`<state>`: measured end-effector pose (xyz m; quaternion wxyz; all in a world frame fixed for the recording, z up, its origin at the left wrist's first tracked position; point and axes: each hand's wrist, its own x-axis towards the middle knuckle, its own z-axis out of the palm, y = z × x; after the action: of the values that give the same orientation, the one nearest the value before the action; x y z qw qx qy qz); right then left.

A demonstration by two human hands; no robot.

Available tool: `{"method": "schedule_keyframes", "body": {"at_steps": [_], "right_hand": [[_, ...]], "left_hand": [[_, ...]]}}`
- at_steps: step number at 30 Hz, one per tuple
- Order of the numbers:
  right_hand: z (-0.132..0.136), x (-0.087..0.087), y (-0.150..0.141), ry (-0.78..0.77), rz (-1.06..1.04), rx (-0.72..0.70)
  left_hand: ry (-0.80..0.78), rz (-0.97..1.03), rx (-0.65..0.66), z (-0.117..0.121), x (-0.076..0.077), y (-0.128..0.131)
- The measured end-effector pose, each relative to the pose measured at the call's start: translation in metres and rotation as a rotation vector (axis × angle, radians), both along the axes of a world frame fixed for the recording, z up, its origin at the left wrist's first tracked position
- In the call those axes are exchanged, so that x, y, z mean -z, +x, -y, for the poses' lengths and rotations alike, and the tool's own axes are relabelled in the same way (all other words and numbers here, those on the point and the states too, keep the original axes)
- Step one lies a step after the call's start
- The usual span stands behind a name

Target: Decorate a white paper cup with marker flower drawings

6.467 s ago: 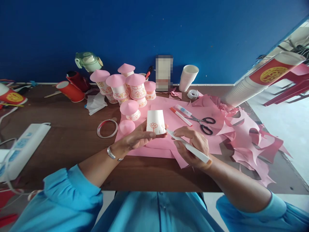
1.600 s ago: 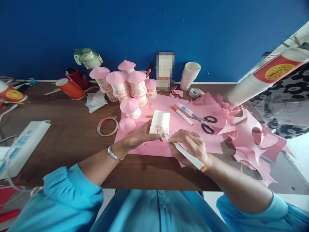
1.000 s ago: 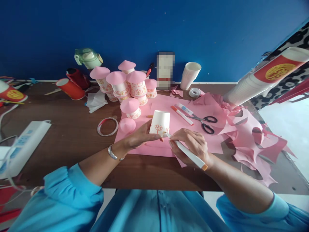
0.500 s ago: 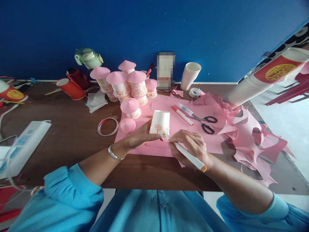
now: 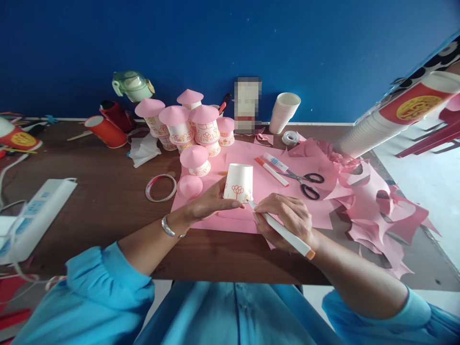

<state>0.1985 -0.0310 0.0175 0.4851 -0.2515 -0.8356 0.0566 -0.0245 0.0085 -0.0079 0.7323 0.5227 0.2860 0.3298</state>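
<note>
My left hand (image 5: pixel 212 202) grips a white paper cup (image 5: pixel 240 178) turned upside down, its thumb along the rim at the bottom. Orange-red flower drawings run round the cup's lower part. In my right hand (image 5: pixel 285 218) is a white marker pen (image 5: pixel 290 237) with an orange end, its tip close to the cup's rim; whether it touches I cannot tell. Beneath both hands lies pink paper (image 5: pixel 215 223). Behind the left hand stand several decorated cups with pink cone roofs (image 5: pixel 194 157), and one loose pink cone (image 5: pixel 190 187) lies nearer.
Scissors (image 5: pixel 302 178), another marker (image 5: pixel 273 173) and a glue stick (image 5: pixel 275 162) lie behind my right hand. Pink scraps (image 5: pixel 373 211) cover the right side. A cup stack (image 5: pixel 284 113) stands at the back. A tape roll (image 5: pixel 160 187) and a power strip (image 5: pixel 45 211) are leftward.
The cup has turned slightly in my left hand, so its flower drawing sits further right. My right hand and the marker have shifted a little rightward.
</note>
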Motion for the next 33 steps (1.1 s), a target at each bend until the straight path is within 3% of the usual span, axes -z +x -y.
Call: {"method": "schedule_keyframes", "body": {"at_steps": [16,24,33], "right_hand": [[-0.0007,0.0022,-0.0008,-0.002,0.019,0.011],[-0.0012,0.0025,0.0,0.007,0.034,0.03],[-0.0021,0.0001,-0.0018,0.01,0.028,0.007]], "left_hand": [[0.008,0.004,-0.006,-0.0004,0.003,0.0005],[0.026,-0.033,0.032,-0.0028,-0.0036,-0.0001],[0.018,-0.026,0.04,-0.0048,0.0062,-0.0005]]}}
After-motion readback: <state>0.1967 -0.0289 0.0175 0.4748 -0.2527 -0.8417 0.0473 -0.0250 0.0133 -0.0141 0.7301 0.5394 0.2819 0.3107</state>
